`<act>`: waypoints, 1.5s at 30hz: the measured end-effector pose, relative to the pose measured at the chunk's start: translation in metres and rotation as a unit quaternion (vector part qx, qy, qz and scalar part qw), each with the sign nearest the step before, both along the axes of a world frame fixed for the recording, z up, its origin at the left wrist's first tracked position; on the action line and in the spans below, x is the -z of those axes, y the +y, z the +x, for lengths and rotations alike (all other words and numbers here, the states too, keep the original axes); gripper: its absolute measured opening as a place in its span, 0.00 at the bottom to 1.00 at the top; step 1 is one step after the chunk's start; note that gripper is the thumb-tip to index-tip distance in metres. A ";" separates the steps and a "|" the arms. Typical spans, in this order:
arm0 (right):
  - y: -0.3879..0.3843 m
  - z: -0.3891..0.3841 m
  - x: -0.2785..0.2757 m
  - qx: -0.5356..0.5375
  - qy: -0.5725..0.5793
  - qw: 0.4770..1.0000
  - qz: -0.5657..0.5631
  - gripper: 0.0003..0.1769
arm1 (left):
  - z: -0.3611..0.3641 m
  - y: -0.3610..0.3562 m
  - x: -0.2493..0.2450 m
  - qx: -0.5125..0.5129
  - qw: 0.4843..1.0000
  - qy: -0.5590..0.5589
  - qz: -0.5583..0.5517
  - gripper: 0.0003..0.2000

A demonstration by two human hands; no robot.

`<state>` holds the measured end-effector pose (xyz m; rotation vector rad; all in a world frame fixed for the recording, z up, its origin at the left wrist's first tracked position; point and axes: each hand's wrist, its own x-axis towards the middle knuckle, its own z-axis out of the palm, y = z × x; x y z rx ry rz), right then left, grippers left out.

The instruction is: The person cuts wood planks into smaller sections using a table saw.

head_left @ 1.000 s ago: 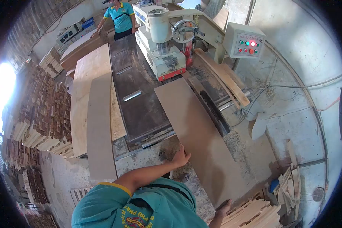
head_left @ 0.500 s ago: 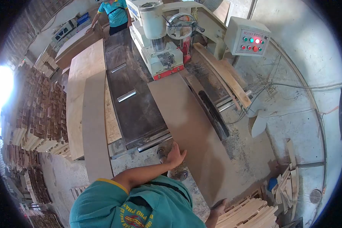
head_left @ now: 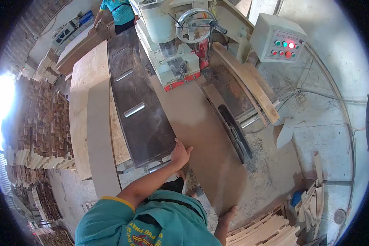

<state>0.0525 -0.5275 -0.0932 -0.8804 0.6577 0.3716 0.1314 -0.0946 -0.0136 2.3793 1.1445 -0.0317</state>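
A long flat brown board [head_left: 205, 141] lies on the saw machine's table, its far end under the machine head [head_left: 172, 67]. My left hand [head_left: 181, 153] rests at the board's left edge, fingers stretched forward and thumb apart toward the board. At the near right corner, my right hand [head_left: 228, 216] grips the board's end; some of its fingers are hidden. To the left, a similar board [head_left: 99, 135] lies on a wide pale wooden panel [head_left: 78, 106]. A dark guide rail [head_left: 235, 133] runs along the board's right side.
A control box [head_left: 281, 39] with lit buttons stands at the upper right. Wood strips [head_left: 250, 84] lie beside the machine. Timber stacks [head_left: 49, 127] stand at left, and cut strips [head_left: 262, 231] lie near my right hand. Another person [head_left: 121, 14] stands beyond the machine.
The board has slid forward, farther under the machine head. Both my hands have moved forward with it. The view has shifted slightly.
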 end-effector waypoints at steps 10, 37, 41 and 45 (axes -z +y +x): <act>0.084 0.032 -0.001 -0.030 -0.033 0.998 -0.034 0.33 | 0.034 0.083 -0.005 -0.006 0.999 0.045 -0.003 0.47; 0.241 0.119 -0.019 -0.314 -0.044 0.933 -0.170 0.28 | 0.022 0.217 -0.006 -0.081 0.980 -0.183 0.008 0.29; 0.219 0.101 -0.026 -0.278 -0.039 0.951 -0.133 0.20 | -0.087 0.173 -0.017 -0.094 0.959 -0.265 -0.034 0.20; 0.172 0.043 -0.022 -0.367 -0.017 0.916 -0.162 0.20 | -0.218 0.136 -0.009 -0.200 0.924 -0.326 -0.011 0.16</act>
